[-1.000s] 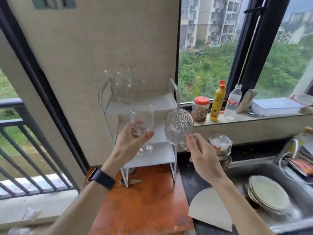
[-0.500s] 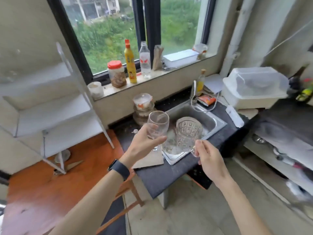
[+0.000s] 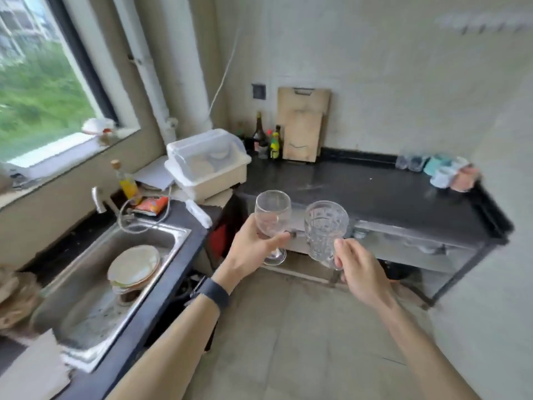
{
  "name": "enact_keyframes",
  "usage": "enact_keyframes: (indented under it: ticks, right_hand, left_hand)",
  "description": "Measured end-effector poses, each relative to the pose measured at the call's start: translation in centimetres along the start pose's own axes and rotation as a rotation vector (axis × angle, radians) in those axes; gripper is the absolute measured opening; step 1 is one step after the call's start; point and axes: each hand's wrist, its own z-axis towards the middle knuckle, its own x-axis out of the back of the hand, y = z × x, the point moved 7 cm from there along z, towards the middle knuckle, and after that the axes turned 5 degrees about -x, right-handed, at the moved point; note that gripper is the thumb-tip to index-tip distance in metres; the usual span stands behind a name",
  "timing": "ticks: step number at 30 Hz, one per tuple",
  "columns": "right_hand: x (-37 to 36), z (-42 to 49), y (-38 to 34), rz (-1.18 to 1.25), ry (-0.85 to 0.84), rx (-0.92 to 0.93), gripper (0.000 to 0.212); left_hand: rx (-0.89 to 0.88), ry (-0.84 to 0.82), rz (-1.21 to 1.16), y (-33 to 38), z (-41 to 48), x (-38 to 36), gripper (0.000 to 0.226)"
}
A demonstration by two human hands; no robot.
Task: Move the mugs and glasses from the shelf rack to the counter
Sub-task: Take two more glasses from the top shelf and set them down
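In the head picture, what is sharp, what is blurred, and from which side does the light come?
Head view: the clear stemmed wine glass in the left hand and the patterned clear glass mug in the right hand are fairly sharp; the pale cups at the right end of the black counter are smeared; daylight comes from the window on the left.

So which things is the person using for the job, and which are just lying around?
For the job: wine glass in the left hand, glass mug in the right hand, black counter ahead.
Just lying about: plates in the sink, cutting boards, bottles, white dish box.
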Motion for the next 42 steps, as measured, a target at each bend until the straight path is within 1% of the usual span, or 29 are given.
enact_keyframes:
  ticks: [4,7,9,11,16,19,22,28,33,38,42]
  right_hand:
    - [9.1,2.8,3.9,0.011,0.147,-0.055,0.046]
    - [14.1,4.8,6.2,0.028,0.239,-0.101,0.049]
    - [16.8,6.5,7.4,0.035,0.292,-0.12,0.05]
    - [19.1,8.6,8.7,0.033,0.33,-0.148,0.05]
    - [23.5,16.8,11.6,0.047,0.358,-0.189,0.046]
    - [25.7,22.3,13.1,0.088,0.364,-0.23,0.046]
    - [28.0,27.3,14.6,0.052,0.364,-0.264,0.045]
    - [30.5,34.7,18.9,0.089,0.355,-0.345,0.042]
    - [31.5,40.7,24.6,0.103,0.307,-0.427,0.042]
    - [32.3,47.9,31.5,0.089,0.221,-0.506,0.041]
    - [33.4,54.5,36.4,0.087,0.131,-0.576,0.041]
  left_hand:
    - [-0.044,-0.155,-0.014,3.4,5.7,-10.1,0.052]
    - [-0.066,-0.246,-0.01,5.4,9.6,-16.5,0.049]
    - [-0.082,-0.302,-0.016,6.4,12.3,-20.2,0.053]
    - [-0.098,-0.344,-0.04,7.1,15.1,-23.6,0.056]
    - [-0.102,-0.409,-0.049,7.3,23.8,-31.1,0.047]
    - [-0.112,-0.421,-0.034,7.1,30.0,-34.9,0.049]
    - [-0.113,-0.428,-0.03,6.8,35.0,-38.2,0.049]
    - [-0.076,-0.433,0.002,4.8,42.2,-43.7,0.057]
    - [0.003,-0.454,0.008,0.8,46.2,-48.6,0.055]
    - [0.114,-0.488,0.028,-3.0,50.9,-54.4,0.059]
    - [0.231,-0.45,0.046,-5.6,56.0,-59.3,0.059]
